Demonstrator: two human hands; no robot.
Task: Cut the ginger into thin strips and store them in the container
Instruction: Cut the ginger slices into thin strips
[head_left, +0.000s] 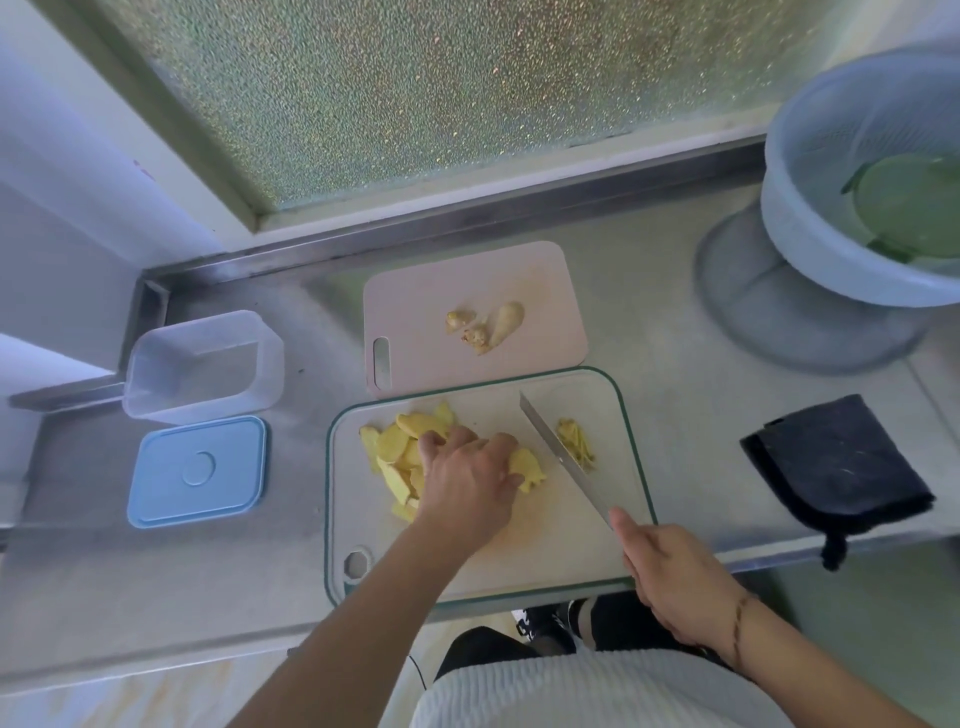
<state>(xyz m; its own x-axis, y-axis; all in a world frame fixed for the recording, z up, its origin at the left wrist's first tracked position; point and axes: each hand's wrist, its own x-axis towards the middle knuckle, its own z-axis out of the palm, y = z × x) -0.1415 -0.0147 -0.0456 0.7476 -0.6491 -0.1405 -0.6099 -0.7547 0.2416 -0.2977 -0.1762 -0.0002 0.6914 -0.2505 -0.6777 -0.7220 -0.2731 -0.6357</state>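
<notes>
Item: steel tabletop below a frosted window, seen from the head camera.

Green-rimmed cutting board, centre. Carries a heap of yellow ginger slices at its 10 o'clock and a small pile of ginger strips at its 2 o'clock, the two well apart.

Left hand: palm down on the slice heap, fingers bent over the slices; grip grasping the ginger slices, one slice showing just beyond the fingertips at 3 o'clock of the hand.

Right hand: at 5 o'clock of the board, grip grasping the handle of the knife, forefinger laid along the spine. Blade slants toward 11 o'clock, lying between the slices and the strips, just beside the strips.

Pink cutting board: at 12 o'clock, its near edge under the green-rimmed board. Holds three ginger offcuts.

Clear container: at 9 o'clock, uncovered, no ginger seen in it. Blue lid: flat on the tabletop just beside it, at its 6 o'clock.

Pale blue colander: at 2 o'clock, green leaves inside.

Dark cloth: at 3 o'clock, folded, at the tabletop's near edge.
</notes>
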